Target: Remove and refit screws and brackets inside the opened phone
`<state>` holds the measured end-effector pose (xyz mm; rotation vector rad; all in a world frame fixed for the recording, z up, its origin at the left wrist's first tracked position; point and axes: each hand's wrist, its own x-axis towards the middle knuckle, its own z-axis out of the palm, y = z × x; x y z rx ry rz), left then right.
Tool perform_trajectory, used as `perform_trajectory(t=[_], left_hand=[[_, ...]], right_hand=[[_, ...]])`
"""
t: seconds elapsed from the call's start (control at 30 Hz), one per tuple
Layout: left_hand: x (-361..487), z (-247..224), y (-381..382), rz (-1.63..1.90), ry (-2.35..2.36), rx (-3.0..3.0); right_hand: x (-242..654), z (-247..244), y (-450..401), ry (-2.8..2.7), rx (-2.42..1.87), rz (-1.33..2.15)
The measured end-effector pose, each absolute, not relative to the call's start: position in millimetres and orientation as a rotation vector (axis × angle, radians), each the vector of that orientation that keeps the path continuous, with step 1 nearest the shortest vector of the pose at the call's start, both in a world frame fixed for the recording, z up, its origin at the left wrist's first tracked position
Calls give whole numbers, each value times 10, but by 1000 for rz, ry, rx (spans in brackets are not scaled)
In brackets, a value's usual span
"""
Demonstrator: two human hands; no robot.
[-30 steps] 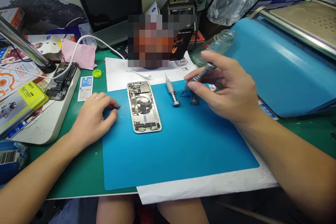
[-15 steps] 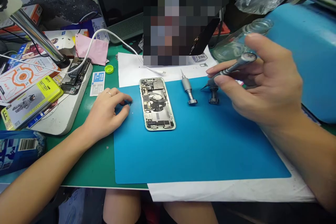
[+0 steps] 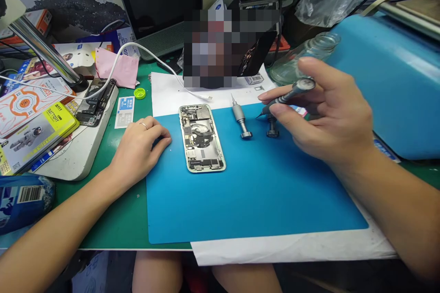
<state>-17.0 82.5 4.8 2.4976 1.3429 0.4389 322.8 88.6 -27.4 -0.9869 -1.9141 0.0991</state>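
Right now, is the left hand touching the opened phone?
No, a strip of the blue mat shows between the left hand and the opened phone.

Green tabletop (image 3: 113,226) is running beneath L hand (image 3: 139,149) & R hand (image 3: 330,114), w/ blue mat (image 3: 254,192) lying btwn & below them. Opened phone (image 3: 202,139) is lying on mat btwn hands, nearer L one; grey driver (image 3: 239,115) is resting just L of R hand's grip, 2nd driver (image 3: 272,131) partly hiding below it. White paper (image 3: 168,96) is showing past mat's far edge; card (image 3: 124,112) & green cap (image 3: 140,93) are sitting beyond L hand, white slab (image 3: 92,142) to its L.
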Motion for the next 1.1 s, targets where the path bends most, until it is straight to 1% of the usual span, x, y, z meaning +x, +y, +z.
perform_trajectory(t=[0.1,0.37,0.7,1.1], left_hand=[[-166,55,812,458,1328,2497],[-141,95,720,653,1260,2496],[-106,75,685,693,1141,2503],[-93,80,666,711,1122,2515]], right_hand=[[3229,-268,894,-1911,-990,100],[3266,-286,954,-1865,-902,111],[3251,-302,965,-1890,-878,58],[3207,-276,924,-1911,-878,72]])
